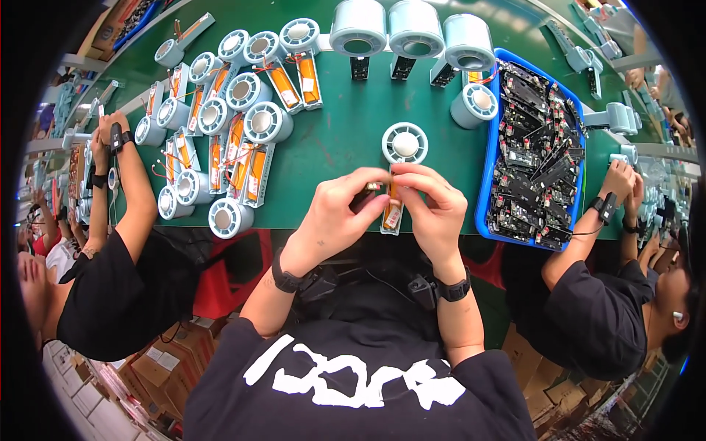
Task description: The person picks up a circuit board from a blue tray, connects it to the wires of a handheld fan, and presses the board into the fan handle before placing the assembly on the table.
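In front of me on the green table lies a pale blue handheld fan (404, 145). Its round head points away from me, and its uncovered handle shows an orange battery (393, 214) with a white label. My left hand (340, 204) is closed on a small black circuit board (373, 187), mostly hidden by the fingers. Over the handle, just below the fan head, my right hand (434, 204) is closed in a pinch, its fingertips meeting the left hand's. What lies between those fingertips is too small to make out.
A blue bin (485, 187) heaped with black circuit boards stands at the right. Several open fans with orange batteries (243, 140) lie at the left. Beyond stand larger fan heads (415, 29), with one fan (474, 105) beside the bin. Co-workers sit at both sides.
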`<state>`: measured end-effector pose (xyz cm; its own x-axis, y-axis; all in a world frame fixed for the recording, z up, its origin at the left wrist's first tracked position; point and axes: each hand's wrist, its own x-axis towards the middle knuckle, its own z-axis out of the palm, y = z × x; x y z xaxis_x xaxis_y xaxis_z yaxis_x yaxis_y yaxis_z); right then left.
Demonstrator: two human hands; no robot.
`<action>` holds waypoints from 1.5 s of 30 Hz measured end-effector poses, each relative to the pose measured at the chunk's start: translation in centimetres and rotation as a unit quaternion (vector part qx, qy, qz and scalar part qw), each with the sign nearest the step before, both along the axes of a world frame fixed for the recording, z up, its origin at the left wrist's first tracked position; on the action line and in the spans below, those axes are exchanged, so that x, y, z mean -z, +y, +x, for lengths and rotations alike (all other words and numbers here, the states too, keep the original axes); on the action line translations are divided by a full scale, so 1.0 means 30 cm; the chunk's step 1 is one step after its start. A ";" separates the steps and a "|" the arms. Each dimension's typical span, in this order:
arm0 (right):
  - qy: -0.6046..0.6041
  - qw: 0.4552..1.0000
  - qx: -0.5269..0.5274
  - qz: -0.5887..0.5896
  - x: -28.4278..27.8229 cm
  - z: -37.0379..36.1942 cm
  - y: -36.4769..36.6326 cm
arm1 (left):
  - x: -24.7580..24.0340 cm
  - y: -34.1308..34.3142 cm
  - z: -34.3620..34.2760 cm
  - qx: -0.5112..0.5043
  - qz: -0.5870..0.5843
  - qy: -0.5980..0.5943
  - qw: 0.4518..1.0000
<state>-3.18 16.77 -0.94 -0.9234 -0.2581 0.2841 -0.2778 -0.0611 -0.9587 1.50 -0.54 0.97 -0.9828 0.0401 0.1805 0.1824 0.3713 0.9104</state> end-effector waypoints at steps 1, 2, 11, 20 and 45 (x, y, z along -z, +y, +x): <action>-0.015 1.000 -0.003 0.013 -0.003 -0.003 -0.003 | -0.003 -0.002 0.002 -0.015 0.008 0.001 1.000; -0.029 0.999 -0.006 0.026 -0.006 -0.007 -0.005 | 0.000 -0.005 0.004 -0.016 0.007 0.001 1.000; -0.169 0.985 -0.014 -0.041 -0.041 -0.025 -0.022 | 0.080 -0.005 0.034 0.006 0.269 -0.123 0.955; 0.024 0.990 0.032 0.136 -0.037 -0.017 -0.030 | 0.076 0.022 0.048 0.000 0.339 -0.169 0.925; 0.232 0.894 -0.028 0.382 -0.076 -0.057 -0.032 | 0.047 0.028 0.023 -0.048 -0.051 -0.005 0.998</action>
<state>-4.89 15.81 1.34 -0.7313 -0.5825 0.3548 -0.6738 0.5362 -0.5084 2.19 0.29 -0.46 -0.9848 -0.0357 0.1700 0.1326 0.4776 0.8685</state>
